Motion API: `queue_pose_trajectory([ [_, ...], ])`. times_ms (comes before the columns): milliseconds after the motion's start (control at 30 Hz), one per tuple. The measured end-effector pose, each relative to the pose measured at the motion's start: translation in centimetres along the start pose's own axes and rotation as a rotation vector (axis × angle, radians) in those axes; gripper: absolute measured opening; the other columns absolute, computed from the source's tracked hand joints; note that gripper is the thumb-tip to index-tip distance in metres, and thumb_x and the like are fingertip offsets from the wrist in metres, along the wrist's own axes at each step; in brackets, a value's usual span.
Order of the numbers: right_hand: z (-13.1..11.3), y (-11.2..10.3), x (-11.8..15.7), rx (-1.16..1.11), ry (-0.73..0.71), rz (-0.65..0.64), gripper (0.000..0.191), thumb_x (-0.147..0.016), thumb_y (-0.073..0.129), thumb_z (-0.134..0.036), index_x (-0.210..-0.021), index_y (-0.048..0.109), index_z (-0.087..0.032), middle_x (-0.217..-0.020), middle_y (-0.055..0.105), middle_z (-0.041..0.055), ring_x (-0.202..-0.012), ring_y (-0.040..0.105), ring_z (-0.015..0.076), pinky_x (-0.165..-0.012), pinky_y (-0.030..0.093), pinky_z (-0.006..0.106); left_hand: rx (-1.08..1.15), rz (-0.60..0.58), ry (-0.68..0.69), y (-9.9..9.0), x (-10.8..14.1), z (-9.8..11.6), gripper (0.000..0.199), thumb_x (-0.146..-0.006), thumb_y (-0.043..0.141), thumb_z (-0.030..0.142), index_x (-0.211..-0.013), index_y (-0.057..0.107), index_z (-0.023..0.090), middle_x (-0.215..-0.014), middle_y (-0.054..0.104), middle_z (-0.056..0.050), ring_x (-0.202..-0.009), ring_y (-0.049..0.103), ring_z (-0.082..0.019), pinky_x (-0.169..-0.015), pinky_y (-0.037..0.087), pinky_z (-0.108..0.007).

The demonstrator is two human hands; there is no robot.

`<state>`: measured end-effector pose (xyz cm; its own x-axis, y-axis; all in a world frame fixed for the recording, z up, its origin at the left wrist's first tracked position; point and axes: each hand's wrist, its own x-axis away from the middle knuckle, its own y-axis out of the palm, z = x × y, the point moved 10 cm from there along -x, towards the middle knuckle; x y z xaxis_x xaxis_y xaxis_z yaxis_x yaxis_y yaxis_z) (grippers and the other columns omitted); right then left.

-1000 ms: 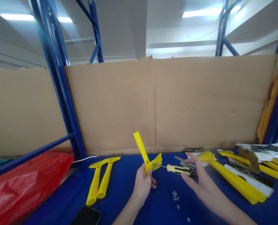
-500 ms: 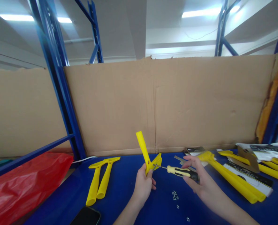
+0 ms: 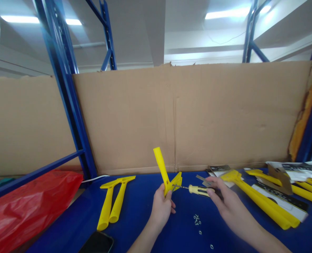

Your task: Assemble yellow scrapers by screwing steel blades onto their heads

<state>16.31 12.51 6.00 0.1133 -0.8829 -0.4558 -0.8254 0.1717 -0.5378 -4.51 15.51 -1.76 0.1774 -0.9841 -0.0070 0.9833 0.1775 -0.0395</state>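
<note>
My left hand is closed around the head end of a yellow plastic scraper, whose hollow handle points up and slightly left. In my right hand is a screwdriver with a cream and black handle, held nearly level. Its shaft reaches left to the scraper's head, and the tip meets it near a small metal part; I cannot make out the exact contact. Below, small metal nuts and screws lie scattered on the blue table.
Two yellow scrapers lie at left, near a black phone and a red plastic bag. More yellow scrapers, packaging cards and metal blades lie at right. A cardboard panel stands behind.
The fingers of my right hand have closed further around the screwdriver's handle, having been more spread before. My left hand and the scraper are almost unmoved.
</note>
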Motion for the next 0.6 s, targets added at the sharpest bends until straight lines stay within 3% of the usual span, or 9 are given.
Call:
queue_pose_trajectory([
  [100, 0.55, 0.33, 0.07, 0.044, 0.049, -0.03, 0.031, -0.089, 0.034, -0.044, -0.107, 0.05, -0.024, -0.085, 0.066, 0.0048, -0.075, 0.065, 0.0214, -0.07, 0.052, 0.034, -0.001, 0.009, -0.011, -0.11, 0.0, -0.03, 0.033, -0.078, 0.061, 0.037, -0.097, 0.051, 0.012, -0.064, 0.053, 0.004, -0.039, 0.047, -0.006, -0.033, 0.039, -0.017],
  [233, 0.3, 0.4, 0.19, 0.012, -0.039, 0.005, 0.043, -0.084, 0.045, -0.036, -0.125, 0.038, -0.025, -0.103, 0.062, 0.0061, -0.085, 0.064, 0.0196, -0.079, 0.051, 0.033, 0.011, 0.028, -0.011, -0.34, -0.01, -0.07, 0.029, -0.079, 0.058, 0.033, -0.098, 0.05, 0.012, -0.071, 0.056, 0.002, -0.039, 0.047, -0.005, -0.033, 0.04, -0.018],
  [333, 0.01, 0.27, 0.04, 0.009, -0.067, 0.003, 0.035, -0.083, 0.044, -0.031, -0.118, 0.043, -0.024, -0.097, 0.064, 0.005, -0.084, 0.065, 0.02, -0.077, 0.052, 0.033, -0.005, 0.011, -0.004, -0.12, -0.04, -0.17, 0.029, -0.079, 0.058, 0.033, -0.097, 0.051, 0.012, -0.063, 0.053, 0.004, -0.039, 0.047, -0.006, -0.033, 0.039, -0.017],
  [500, 0.42, 0.03, -0.02, 0.072, 0.032, 0.006, 0.032, -0.089, 0.035, -0.042, -0.11, 0.049, -0.022, -0.076, 0.066, 0.0034, -0.066, 0.065, 0.0212, -0.062, 0.052, 0.032, -0.023, -0.011, 0.005, 0.07, -0.08, -0.09, 0.034, -0.077, 0.06, 0.038, -0.098, 0.052, 0.012, -0.06, 0.051, 0.006, -0.038, 0.046, -0.006, -0.033, 0.038, -0.017],
  [600, 0.31, -0.17, 0.1, 0.044, -0.003, 0.056, 0.041, -0.085, 0.044, -0.042, -0.121, 0.042, -0.022, -0.09, 0.065, 0.0048, -0.075, 0.065, 0.0202, -0.068, 0.053, 0.032, -0.009, 0.009, -0.004, -0.24, -0.07, 0.04, 0.036, -0.077, 0.061, 0.04, -0.097, 0.051, 0.012, -0.066, 0.054, 0.003, -0.039, 0.047, -0.005, -0.032, 0.039, -0.017],
])
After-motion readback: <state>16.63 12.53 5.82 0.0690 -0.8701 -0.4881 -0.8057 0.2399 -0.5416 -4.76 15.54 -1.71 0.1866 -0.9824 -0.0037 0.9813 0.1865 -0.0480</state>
